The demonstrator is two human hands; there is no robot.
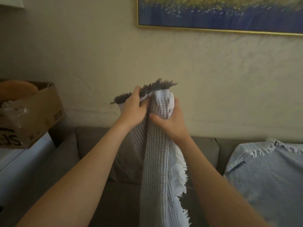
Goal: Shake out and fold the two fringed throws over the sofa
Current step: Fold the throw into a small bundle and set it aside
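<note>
At the centre of the frame both bare arms reach forward and the two hands meet around a bunched white throw woven with thin dark lines [155, 161]. The left hand [133, 110] is curled closed on the gathered top edge, where a dark grey fringe [157, 85] sticks up above the knuckles. The right hand [170, 118] is clenched on the same bundle just beside it, thumb pressed across the weave (the two hands are nearly touching). From the grip the cloth hangs straight down to the bottom edge of the frame, a white fringe running along its right side.

Behind it, across the lower half, stands a grey fabric sofa [91, 141]. At the lower right a pale blue striped throw with a light fringe [265, 174] lies spread over the sofa's cushion, well apart from the held one.

At the middle left sits an open brown cardboard box [41, 110], and at the upper right hangs a gold-framed blue and yellow painting [221, 12].
</note>
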